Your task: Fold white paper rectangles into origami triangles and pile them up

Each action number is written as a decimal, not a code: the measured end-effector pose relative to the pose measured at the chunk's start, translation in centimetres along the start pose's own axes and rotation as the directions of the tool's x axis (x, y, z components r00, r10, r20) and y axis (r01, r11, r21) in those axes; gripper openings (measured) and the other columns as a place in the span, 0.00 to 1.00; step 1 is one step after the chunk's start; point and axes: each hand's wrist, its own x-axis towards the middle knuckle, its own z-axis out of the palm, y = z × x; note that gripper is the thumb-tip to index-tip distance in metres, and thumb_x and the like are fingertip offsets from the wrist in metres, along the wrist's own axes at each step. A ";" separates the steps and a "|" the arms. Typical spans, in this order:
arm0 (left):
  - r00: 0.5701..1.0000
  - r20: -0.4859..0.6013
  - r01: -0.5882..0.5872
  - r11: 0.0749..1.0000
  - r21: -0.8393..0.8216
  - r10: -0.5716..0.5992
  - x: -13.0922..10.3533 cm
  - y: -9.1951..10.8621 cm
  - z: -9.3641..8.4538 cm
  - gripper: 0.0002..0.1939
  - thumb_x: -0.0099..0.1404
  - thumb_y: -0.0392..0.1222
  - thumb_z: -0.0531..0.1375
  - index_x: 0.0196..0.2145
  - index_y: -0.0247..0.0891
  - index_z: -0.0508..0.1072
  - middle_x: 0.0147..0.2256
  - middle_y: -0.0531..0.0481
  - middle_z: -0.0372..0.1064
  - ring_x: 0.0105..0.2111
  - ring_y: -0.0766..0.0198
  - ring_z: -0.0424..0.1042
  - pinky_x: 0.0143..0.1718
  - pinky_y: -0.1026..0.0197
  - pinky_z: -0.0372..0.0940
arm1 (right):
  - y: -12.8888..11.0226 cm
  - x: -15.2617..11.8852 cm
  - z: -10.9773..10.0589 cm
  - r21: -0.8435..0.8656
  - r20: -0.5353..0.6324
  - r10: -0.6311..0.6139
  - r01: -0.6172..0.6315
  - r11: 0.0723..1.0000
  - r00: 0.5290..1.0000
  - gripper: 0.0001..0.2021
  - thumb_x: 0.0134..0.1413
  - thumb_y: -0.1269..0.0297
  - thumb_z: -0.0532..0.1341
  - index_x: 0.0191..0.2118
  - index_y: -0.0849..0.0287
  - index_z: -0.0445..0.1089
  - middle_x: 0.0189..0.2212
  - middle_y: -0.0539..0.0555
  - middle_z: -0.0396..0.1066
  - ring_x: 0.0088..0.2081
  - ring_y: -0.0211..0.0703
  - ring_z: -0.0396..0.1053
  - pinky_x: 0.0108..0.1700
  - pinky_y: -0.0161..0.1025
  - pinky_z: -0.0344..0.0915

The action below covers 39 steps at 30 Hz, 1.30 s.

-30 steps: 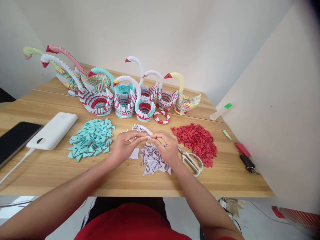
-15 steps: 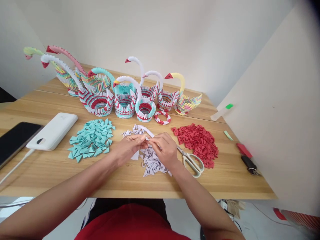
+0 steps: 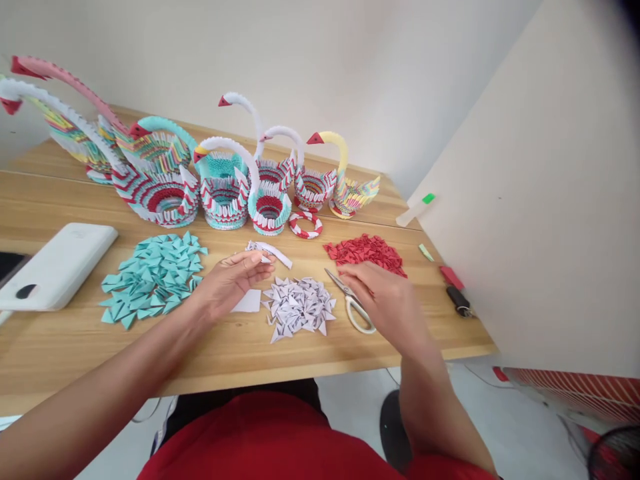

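A small white folded paper piece is pinched between the thumb and fingers of my left hand, above the table. Behind it lie a curved white strip of joined pieces and some loose white ones. My right hand hangs over the scissors, its fingers bent near the red paper pile. It covers one scissor handle and part of the pile; whether it touches or grips anything is hidden. Between the hands sits a heap of white folded triangles, with a flat white paper beside it.
Several paper swans stand along the back. A red and white ring lies before them. Turquoise triangles are piled at left, near a white power bank and a phone. Keys lie at right.
My hands have parted. The right one has moved right, from the white heap to over the scissors; the left keeps the white piece. The view has shifted rightward.
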 end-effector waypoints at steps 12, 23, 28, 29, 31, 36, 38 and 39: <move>1.000 0.016 -0.009 1.000 -0.011 0.009 0.1 -0.1 0.2 0.07 0.57 0.39 0.67 0.31 0.33 0.76 0.35 0.47 0.76 0.34 0.65 0.75 0.43 0.62 0.68 | 6.0 -6.2 5.7 -0.232 0.132 0.245 -0.211 0.950 0.961 0.14 0.56 0.71 0.56 0.48 0.56 0.70 0.36 0.57 0.72 0.38 0.48 0.71 0.36 0.39 0.66; 0.995 0.062 0.086 0.996 -0.037 -0.083 -0.4 0.3 0.5 0.08 0.58 0.39 0.66 0.34 0.33 0.76 0.38 0.43 0.78 0.38 0.60 0.77 0.46 0.59 0.68 | -0.1 -4.8 3.5 0.514 0.084 0.222 -0.233 0.825 0.971 0.15 0.56 0.64 0.59 0.50 0.56 0.69 0.43 0.58 0.71 0.40 0.44 0.71 0.38 0.37 0.70; 0.992 0.070 0.110 0.993 -0.051 -0.106 -0.7 0.6 0.7 0.08 0.59 0.37 0.66 0.35 0.32 0.76 0.38 0.42 0.77 0.38 0.60 0.77 0.44 0.60 0.69 | -1.9 -4.0 5.0 0.659 0.142 0.161 -0.215 0.721 0.977 0.15 0.56 0.65 0.60 0.49 0.56 0.71 0.41 0.58 0.71 0.38 0.42 0.71 0.36 0.37 0.71; 0.992 0.069 0.112 0.992 -0.053 -0.108 -0.7 0.7 0.8 0.07 0.59 0.37 0.66 0.35 0.32 0.76 0.38 0.42 0.77 0.38 0.61 0.77 0.43 0.60 0.69 | -2.0 -3.8 5.1 0.654 0.144 0.149 -0.208 0.728 0.978 0.15 0.55 0.66 0.60 0.49 0.56 0.71 0.41 0.58 0.71 0.38 0.42 0.71 0.37 0.37 0.71; 0.991 0.074 0.120 0.991 -0.057 -0.115 -0.7 0.7 0.8 0.07 0.59 0.37 0.66 0.35 0.31 0.76 0.37 0.42 0.77 0.38 0.61 0.77 0.43 0.61 0.69 | -1.9 -3.6 5.3 0.639 0.139 0.139 -0.196 0.744 0.980 0.15 0.55 0.66 0.61 0.49 0.56 0.71 0.41 0.58 0.71 0.38 0.43 0.71 0.37 0.38 0.70; 0.986 0.111 0.131 0.990 -0.049 -0.125 -0.7 0.7 0.6 0.08 0.59 0.38 0.66 0.35 0.32 0.76 0.38 0.43 0.77 0.39 0.60 0.76 0.44 0.60 0.68 | -1.8 -3.1 5.4 0.619 0.154 0.134 -0.201 0.759 0.979 0.15 0.54 0.66 0.61 0.49 0.56 0.72 0.42 0.58 0.72 0.39 0.43 0.71 0.36 0.37 0.71; 0.986 0.110 0.131 0.990 -0.048 -0.125 -0.7 0.7 0.6 0.08 0.58 0.39 0.66 0.35 0.32 0.76 0.38 0.43 0.77 0.39 0.60 0.76 0.45 0.59 0.68 | -1.7 -3.1 5.3 0.616 0.167 0.138 -0.212 0.758 0.976 0.15 0.54 0.66 0.61 0.49 0.56 0.72 0.42 0.58 0.72 0.39 0.44 0.71 0.37 0.37 0.71; 0.986 0.114 0.130 0.990 -0.047 -0.124 -0.6 0.6 0.5 0.08 0.58 0.39 0.67 0.35 0.32 0.76 0.38 0.43 0.77 0.38 0.60 0.76 0.45 0.59 0.68 | -1.7 -3.1 5.3 0.619 0.171 0.143 -0.220 0.754 0.975 0.15 0.54 0.66 0.61 0.49 0.56 0.72 0.42 0.58 0.72 0.39 0.43 0.71 0.37 0.37 0.71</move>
